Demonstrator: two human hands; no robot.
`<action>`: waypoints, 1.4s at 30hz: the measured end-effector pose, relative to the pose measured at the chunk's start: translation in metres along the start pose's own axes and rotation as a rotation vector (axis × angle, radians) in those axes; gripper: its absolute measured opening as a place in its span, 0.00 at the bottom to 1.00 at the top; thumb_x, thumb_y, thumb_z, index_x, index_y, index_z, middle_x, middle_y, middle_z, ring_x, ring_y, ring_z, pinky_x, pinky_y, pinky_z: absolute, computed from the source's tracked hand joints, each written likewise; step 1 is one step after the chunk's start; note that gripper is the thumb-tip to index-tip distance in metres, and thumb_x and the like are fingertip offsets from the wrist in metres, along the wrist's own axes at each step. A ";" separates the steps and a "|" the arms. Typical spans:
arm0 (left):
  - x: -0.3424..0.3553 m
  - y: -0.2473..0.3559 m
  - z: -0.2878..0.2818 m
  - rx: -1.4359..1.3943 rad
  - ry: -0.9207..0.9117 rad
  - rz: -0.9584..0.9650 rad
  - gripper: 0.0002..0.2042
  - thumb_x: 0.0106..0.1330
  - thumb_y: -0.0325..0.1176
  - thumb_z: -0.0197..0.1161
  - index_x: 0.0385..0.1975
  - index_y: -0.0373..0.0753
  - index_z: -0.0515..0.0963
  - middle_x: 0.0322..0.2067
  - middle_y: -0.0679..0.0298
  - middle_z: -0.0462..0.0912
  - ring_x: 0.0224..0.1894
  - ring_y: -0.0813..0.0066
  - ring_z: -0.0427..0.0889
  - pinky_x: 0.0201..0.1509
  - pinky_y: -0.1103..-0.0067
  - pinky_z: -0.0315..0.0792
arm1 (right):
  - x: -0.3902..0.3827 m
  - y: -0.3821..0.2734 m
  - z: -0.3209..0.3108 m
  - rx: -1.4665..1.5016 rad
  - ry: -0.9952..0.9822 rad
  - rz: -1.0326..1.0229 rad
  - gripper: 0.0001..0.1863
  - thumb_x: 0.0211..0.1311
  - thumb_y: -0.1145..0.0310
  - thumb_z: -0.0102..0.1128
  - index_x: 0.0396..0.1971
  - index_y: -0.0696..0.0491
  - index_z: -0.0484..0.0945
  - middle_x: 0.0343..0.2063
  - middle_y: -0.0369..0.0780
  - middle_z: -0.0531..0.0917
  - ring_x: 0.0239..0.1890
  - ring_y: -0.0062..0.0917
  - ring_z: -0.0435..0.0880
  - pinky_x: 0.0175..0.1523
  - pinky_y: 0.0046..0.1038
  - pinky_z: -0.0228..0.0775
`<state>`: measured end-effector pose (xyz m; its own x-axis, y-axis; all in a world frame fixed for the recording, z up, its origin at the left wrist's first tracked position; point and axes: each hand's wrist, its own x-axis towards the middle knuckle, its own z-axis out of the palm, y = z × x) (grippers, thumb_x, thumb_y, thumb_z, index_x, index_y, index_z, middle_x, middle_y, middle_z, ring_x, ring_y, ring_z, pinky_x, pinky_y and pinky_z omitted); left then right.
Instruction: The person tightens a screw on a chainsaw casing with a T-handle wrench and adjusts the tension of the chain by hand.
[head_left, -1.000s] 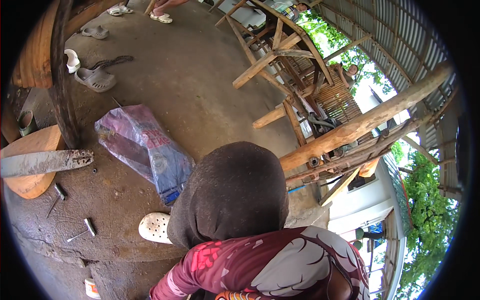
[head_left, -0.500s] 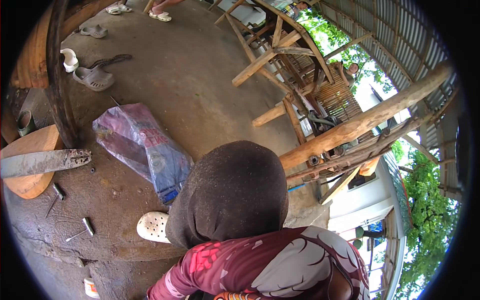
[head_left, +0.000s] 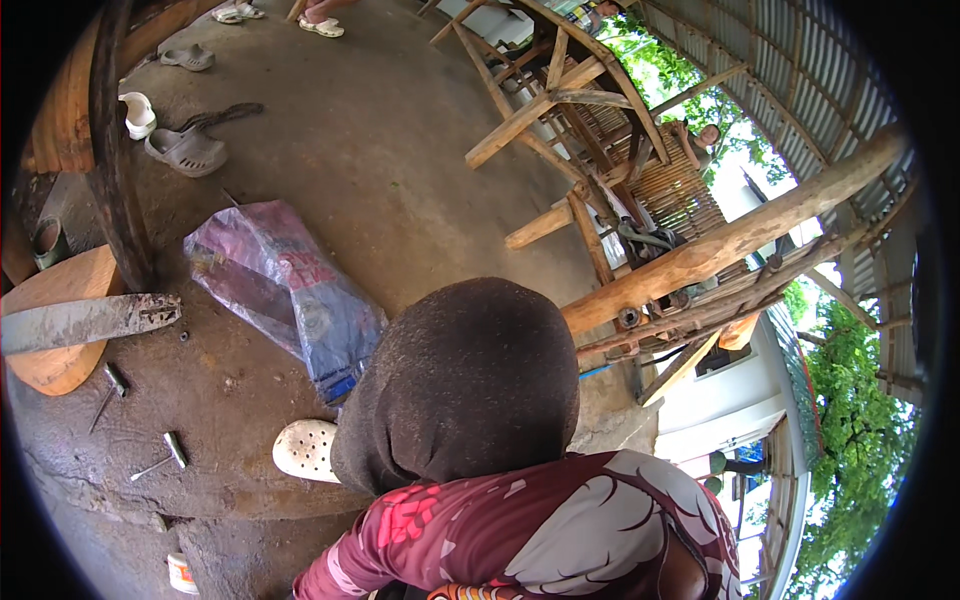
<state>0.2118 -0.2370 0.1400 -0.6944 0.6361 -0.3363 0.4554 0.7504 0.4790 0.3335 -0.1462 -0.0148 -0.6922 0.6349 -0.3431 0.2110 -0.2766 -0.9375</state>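
Neither hand shows — grip impossible to tell — while a person in a dark head covering (head_left: 465, 385) and red patterned sleeve (head_left: 420, 535) fills the lower view, a white clog (head_left: 305, 448) and plastic bag (head_left: 285, 290) just beyond on concrete.

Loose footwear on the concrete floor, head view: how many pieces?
4 loose: grey clog, white clog beside it, grey sandal further off, white perforated clog partly behind the dark head covering. Others may be hidden; worn sandals excluded.
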 end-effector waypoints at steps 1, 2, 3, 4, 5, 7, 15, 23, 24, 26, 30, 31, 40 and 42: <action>0.002 -0.002 0.002 0.000 0.000 0.000 0.16 0.75 0.44 0.54 0.41 0.37 0.82 0.35 0.52 0.84 0.34 0.59 0.80 0.40 0.66 0.73 | 0.001 -0.002 0.000 0.027 0.002 0.014 0.13 0.57 0.63 0.61 0.30 0.60 0.85 0.22 0.45 0.85 0.23 0.29 0.80 0.30 0.38 0.71; 0.002 -0.002 0.000 0.005 0.007 -0.001 0.16 0.75 0.44 0.54 0.41 0.37 0.82 0.36 0.52 0.84 0.35 0.59 0.80 0.40 0.66 0.73 | 0.002 -0.001 0.002 0.056 0.002 0.023 0.13 0.57 0.64 0.61 0.29 0.60 0.85 0.22 0.44 0.85 0.23 0.28 0.80 0.30 0.38 0.70; 0.001 -0.003 -0.004 0.006 0.016 -0.003 0.16 0.75 0.44 0.54 0.42 0.37 0.82 0.36 0.52 0.84 0.35 0.59 0.80 0.40 0.66 0.73 | 0.003 -0.002 0.004 0.085 -0.001 0.031 0.13 0.57 0.64 0.62 0.29 0.60 0.85 0.22 0.44 0.85 0.23 0.28 0.79 0.30 0.38 0.70; 0.002 -0.004 -0.007 0.015 0.026 -0.005 0.16 0.75 0.44 0.54 0.42 0.37 0.82 0.36 0.52 0.84 0.35 0.59 0.80 0.41 0.66 0.73 | 0.007 -0.003 0.004 0.089 -0.012 0.023 0.13 0.57 0.64 0.62 0.29 0.60 0.85 0.22 0.44 0.85 0.23 0.28 0.79 0.30 0.38 0.70; -0.001 -0.001 -0.010 0.010 0.035 -0.004 0.16 0.75 0.44 0.54 0.42 0.38 0.83 0.36 0.52 0.84 0.35 0.59 0.80 0.41 0.66 0.73 | 0.013 -0.001 -0.003 -0.014 0.050 -0.043 0.12 0.55 0.65 0.61 0.30 0.60 0.82 0.25 0.45 0.83 0.26 0.30 0.79 0.31 0.39 0.70; 0.002 0.004 0.004 -0.012 -0.011 0.013 0.16 0.75 0.44 0.54 0.43 0.38 0.83 0.37 0.53 0.84 0.36 0.60 0.80 0.41 0.66 0.73 | 0.016 0.008 -0.044 -0.245 0.207 -0.137 0.10 0.51 0.69 0.60 0.31 0.59 0.78 0.30 0.47 0.80 0.32 0.35 0.78 0.35 0.40 0.70; -0.013 -0.021 -0.016 0.004 0.034 -0.002 0.16 0.75 0.43 0.53 0.45 0.39 0.83 0.39 0.53 0.85 0.37 0.61 0.81 0.42 0.67 0.74 | 0.018 -0.054 -0.189 -1.050 0.617 -0.161 0.12 0.50 0.72 0.57 0.34 0.61 0.79 0.38 0.50 0.78 0.41 0.39 0.79 0.43 0.37 0.73; -0.028 0.020 -0.026 -0.247 0.013 0.016 0.23 0.77 0.44 0.52 0.24 0.32 0.75 0.15 0.69 0.62 0.19 0.82 0.57 0.23 0.77 0.51 | -0.014 -0.084 -0.298 -1.024 0.616 -0.096 0.04 0.58 0.78 0.54 0.33 0.62 0.73 0.32 0.50 0.76 0.33 0.45 0.77 0.39 0.44 0.72; -0.035 0.013 -0.031 -0.242 0.036 0.019 0.23 0.77 0.44 0.52 0.24 0.32 0.75 0.15 0.69 0.62 0.18 0.83 0.57 0.22 0.77 0.50 | -0.012 -0.081 -0.305 -1.003 0.630 -0.166 0.04 0.57 0.79 0.55 0.33 0.60 0.72 0.32 0.50 0.75 0.34 0.44 0.77 0.39 0.44 0.72; -0.037 0.010 -0.039 -0.230 0.068 0.021 0.23 0.77 0.44 0.52 0.23 0.33 0.75 0.14 0.70 0.61 0.18 0.83 0.56 0.22 0.77 0.50 | 0.003 -0.074 -0.320 -0.824 0.593 -0.121 0.03 0.56 0.79 0.53 0.31 0.57 0.73 0.30 0.47 0.76 0.37 0.43 0.77 0.42 0.44 0.71; -0.044 0.023 -0.041 -0.278 0.045 -0.064 0.22 0.77 0.43 0.52 0.23 0.34 0.74 0.13 0.72 0.60 0.16 0.86 0.55 0.20 0.79 0.47 | 0.002 -0.099 -0.366 -0.837 0.563 0.051 0.03 0.57 0.74 0.58 0.31 0.53 0.77 0.31 0.46 0.81 0.40 0.41 0.80 0.44 0.41 0.74; -0.045 0.025 -0.041 -0.290 0.048 -0.053 0.21 0.77 0.42 0.52 0.23 0.34 0.73 0.13 0.74 0.60 0.16 0.88 0.55 0.20 0.80 0.46 | 0.003 -0.105 -0.381 -0.802 0.584 0.111 0.02 0.57 0.72 0.60 0.30 0.52 0.79 0.32 0.46 0.83 0.39 0.43 0.81 0.43 0.43 0.75; -0.044 0.025 -0.036 -0.322 0.058 -0.050 0.20 0.77 0.40 0.54 0.23 0.34 0.74 0.14 0.72 0.61 0.17 0.86 0.56 0.21 0.80 0.47 | 0.006 -0.087 -0.463 -1.076 1.173 0.004 0.15 0.64 0.65 0.59 0.48 0.55 0.77 0.43 0.51 0.75 0.47 0.48 0.77 0.52 0.44 0.71; -0.046 0.030 -0.040 -0.317 0.061 -0.057 0.20 0.77 0.40 0.54 0.23 0.34 0.74 0.14 0.72 0.62 0.17 0.86 0.56 0.21 0.80 0.47 | 0.010 -0.072 -0.465 -1.067 1.117 -0.032 0.13 0.64 0.65 0.59 0.45 0.55 0.77 0.43 0.52 0.75 0.46 0.48 0.77 0.51 0.44 0.71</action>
<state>0.2353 -0.2505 0.2024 -0.7501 0.5758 -0.3252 0.2253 0.6850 0.6929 0.6322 0.2152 0.0225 0.0428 0.9628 0.2666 0.9218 0.0648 -0.3822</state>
